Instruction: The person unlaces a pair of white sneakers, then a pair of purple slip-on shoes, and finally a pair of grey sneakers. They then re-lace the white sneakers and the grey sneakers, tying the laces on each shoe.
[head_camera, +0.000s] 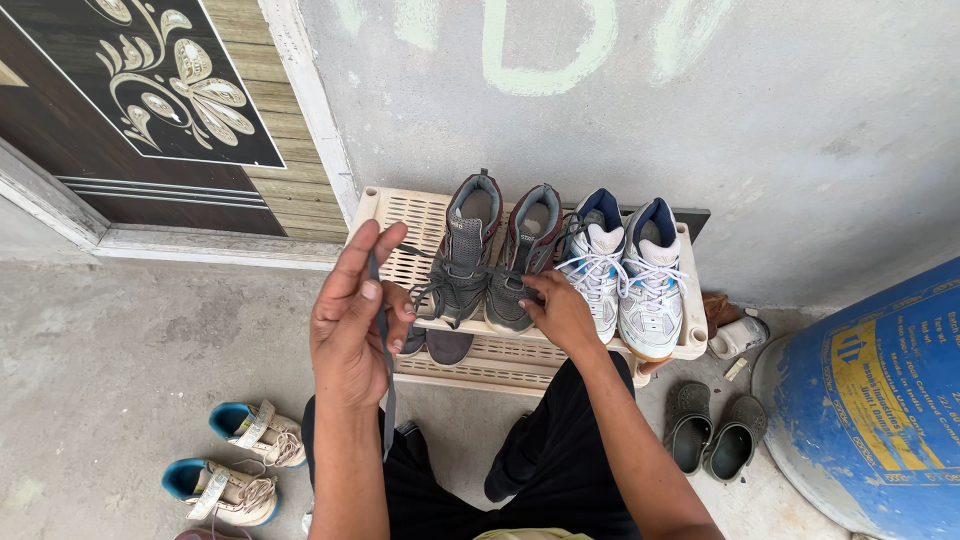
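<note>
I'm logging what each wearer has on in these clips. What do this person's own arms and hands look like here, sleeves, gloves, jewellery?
Both forearms are bare up to the bottom edge of the picture, with no sleeve in sight. The left hand and the right hand wear no gloves, and no ring, watch or bracelet shows. Below the arms, black trousers cover the legs.

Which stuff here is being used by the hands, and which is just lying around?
In use:
- left hand pinching the dark shoelace
- right hand on the grey shoes

Lying about:
- white shoes on the rack
- small white-and-blue shoes
- dark clogs
- blue drum
</note>
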